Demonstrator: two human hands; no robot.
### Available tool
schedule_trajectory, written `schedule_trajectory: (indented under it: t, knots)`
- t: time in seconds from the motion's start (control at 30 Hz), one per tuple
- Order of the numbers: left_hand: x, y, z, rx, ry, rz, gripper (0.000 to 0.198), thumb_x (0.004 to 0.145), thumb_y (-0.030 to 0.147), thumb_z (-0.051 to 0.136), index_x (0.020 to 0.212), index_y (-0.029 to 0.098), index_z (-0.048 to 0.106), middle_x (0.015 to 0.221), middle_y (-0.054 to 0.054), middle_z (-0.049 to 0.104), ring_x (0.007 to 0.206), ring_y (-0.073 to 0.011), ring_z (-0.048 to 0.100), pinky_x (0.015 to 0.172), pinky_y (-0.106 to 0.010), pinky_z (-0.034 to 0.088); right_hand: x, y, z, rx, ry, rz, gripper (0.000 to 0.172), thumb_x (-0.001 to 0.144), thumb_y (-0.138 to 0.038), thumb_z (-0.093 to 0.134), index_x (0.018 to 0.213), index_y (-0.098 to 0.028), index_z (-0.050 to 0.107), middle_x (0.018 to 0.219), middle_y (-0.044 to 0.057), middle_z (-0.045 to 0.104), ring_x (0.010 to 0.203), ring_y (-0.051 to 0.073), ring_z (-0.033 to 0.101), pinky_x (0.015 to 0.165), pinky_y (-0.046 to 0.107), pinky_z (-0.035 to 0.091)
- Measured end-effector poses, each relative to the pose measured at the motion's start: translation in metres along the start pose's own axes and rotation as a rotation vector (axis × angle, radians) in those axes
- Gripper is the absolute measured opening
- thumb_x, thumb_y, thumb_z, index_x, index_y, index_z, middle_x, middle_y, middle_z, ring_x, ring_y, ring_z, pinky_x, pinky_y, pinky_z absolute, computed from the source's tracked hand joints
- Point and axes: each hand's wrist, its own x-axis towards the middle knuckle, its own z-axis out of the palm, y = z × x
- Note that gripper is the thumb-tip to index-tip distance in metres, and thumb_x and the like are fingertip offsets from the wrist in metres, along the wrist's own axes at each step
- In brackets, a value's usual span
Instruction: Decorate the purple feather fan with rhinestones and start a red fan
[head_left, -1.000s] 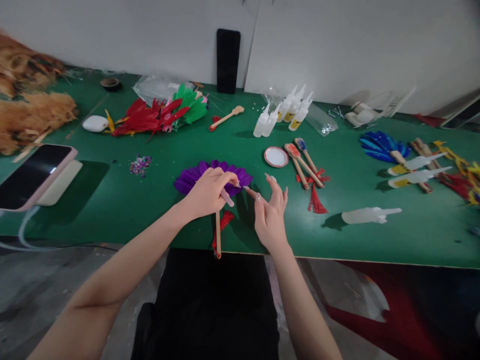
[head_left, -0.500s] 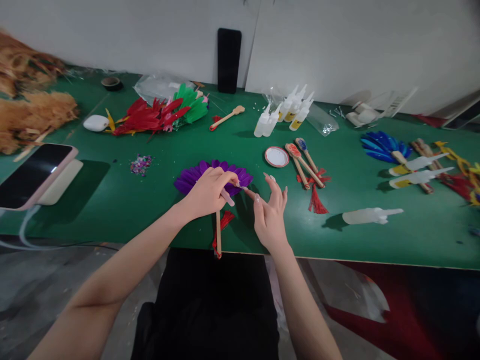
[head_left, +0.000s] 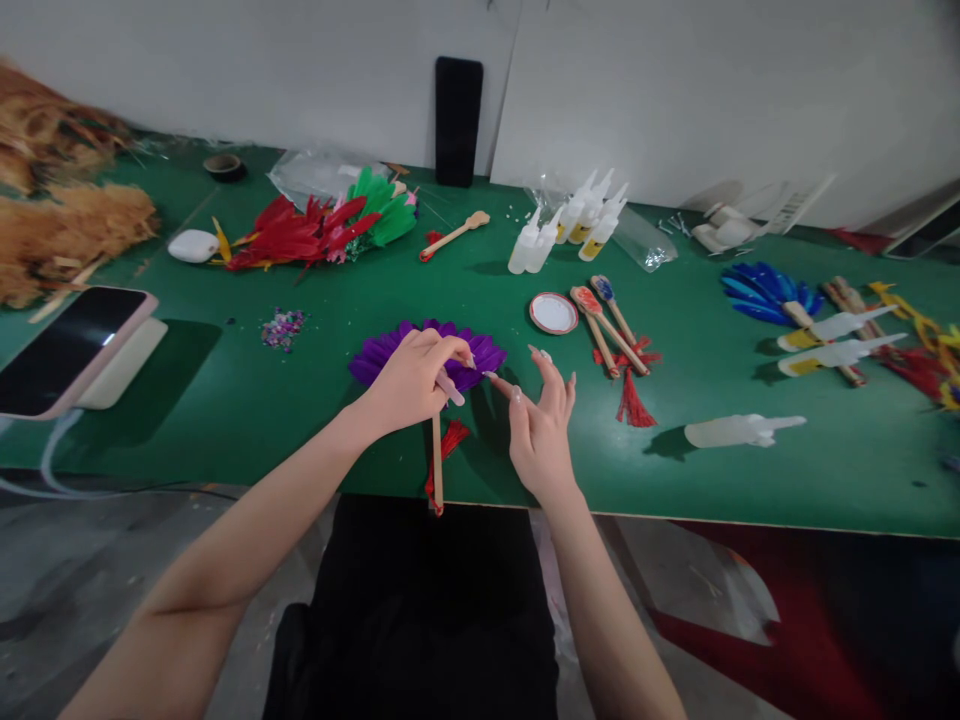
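On the worktop, the purple feather fan already lies spread beyond a wooden handle, the left hand curled round a pale tool, the right hand loosely open, seemingly holding nothing, though what remains undone I cannot tell.

Place: craft workshop, apparently. Evidence: green desk bearing nozzle bottles, purple feathers, red feathers, tasselled wooden sticks; scuffed grey floor.
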Motion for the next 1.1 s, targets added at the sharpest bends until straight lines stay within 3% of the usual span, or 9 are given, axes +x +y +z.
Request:
schedule_trajectory:
  t: [0.23,0.67,1.1]
  knots:
    - [-0.0011,-0.0038,0.0022,0.03,0.074,-0.009,0.036,0.068,-0.001,0.045,0.097,0.018,0.055,0.088,-0.003,0.065,0.084,-0.0193,0.054,0.078,-0.034,0.038,0.0,0.001,0.0004,-0.002,-0.004,0.0,0.048,0.1,-0.034,0.021,0.122,-0.027,0.063,0.148,0.01,0.032,0.142,0.027,0.024,0.114,0.06,0.011]
    - [-0.0011,-0.0007,0.0064,0.014,-0.037,0.047,0.04,0.065,0.001,0.048,0.101,0.018,0.056,0.089,-0.004,0.062,0.088,-0.0206,0.055,0.078,-0.034,0.039,-0.0005,0.0012,0.0019,-0.072,0.007,-0.031,0.047,0.1,-0.032,0.024,0.119,-0.026,0.066,0.147,0.01,0.033,0.142,0.029,0.025,0.114,0.061,0.013]
    - [-0.0007,-0.001,0.0035,0.023,0.022,0.006,0.042,0.062,-0.001,0.047,0.099,0.018,0.056,0.092,-0.004,0.066,0.09,-0.0218,0.055,0.081,-0.037,0.04,-0.0027,-0.003,0.004,-0.215,0.096,-0.084,0.041,0.098,-0.031,0.032,0.114,-0.025,0.069,0.147,0.011,0.037,0.139,0.031,0.031,0.112,0.065,0.012]
